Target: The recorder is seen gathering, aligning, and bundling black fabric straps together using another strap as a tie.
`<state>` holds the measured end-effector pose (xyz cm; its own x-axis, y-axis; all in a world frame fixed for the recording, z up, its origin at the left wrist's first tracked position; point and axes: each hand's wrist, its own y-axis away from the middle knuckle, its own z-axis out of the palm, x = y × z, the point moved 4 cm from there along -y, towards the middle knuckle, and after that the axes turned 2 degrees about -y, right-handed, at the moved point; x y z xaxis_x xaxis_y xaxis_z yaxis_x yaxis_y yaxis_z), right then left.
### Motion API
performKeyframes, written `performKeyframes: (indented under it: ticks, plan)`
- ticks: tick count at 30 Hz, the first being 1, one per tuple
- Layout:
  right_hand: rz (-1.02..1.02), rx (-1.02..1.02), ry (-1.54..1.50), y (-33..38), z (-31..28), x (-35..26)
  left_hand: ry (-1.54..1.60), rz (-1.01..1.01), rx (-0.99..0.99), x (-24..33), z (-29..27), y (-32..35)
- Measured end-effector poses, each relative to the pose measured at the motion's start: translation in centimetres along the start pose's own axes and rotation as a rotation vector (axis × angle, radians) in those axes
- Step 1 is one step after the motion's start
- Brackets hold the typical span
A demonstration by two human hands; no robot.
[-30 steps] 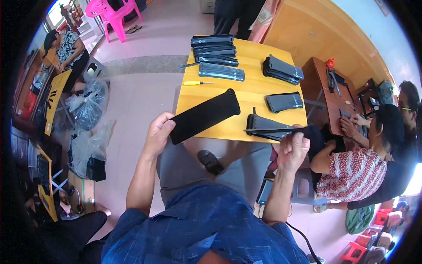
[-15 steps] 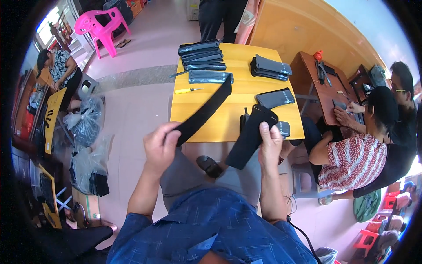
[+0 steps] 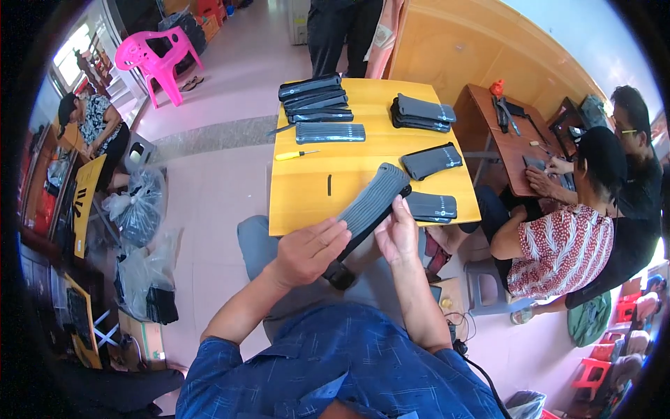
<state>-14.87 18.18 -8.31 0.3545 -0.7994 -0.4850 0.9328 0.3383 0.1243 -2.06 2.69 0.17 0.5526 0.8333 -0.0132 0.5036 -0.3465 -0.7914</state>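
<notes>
The yellow bench (image 3: 363, 153) is the landmark here. On its far end lies a stack of dark ribbed pieces (image 3: 315, 94), with a second stack (image 3: 422, 112) to the right of it; one single flat piece (image 3: 431, 160) lies on the right side of the bench, and a small yellow-handled tool (image 3: 296, 155) on the left side.

A second ago the left hand (image 3: 307, 251) held one long black piece over the near edge of the bench, and the right hand (image 3: 399, 234) reached for another at the near right corner. Now both hands have come together in front of the bench. They hold one long grey ribbed sleeve (image 3: 373, 199), with a black end showing below it near the lap. The left fingers are curled around the lower part. The right fingers are pressed together along its side edge. I judge that the two pieces are now joined or are being fitted one over the other.
</notes>
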Motion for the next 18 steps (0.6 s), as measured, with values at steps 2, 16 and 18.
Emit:
performKeyframes:
  ticks: [2, 16, 18]
  plan:
    - [-0.001, -0.001, -0.005, -0.1, 0.0, 0.1, 0.012, 0.019, -0.047, 0.2, 0.5, 0.6]
    - [-0.002, -0.071, -0.088, 0.3, 0.8, 0.4, 0.061, -0.020, -0.195, 0.5, 1.9, 2.4]
    - [-0.036, -0.046, -0.048, 0.3, 0.2, 0.5, 0.070, -0.021, -0.207, 0.7, 2.1, 2.4]
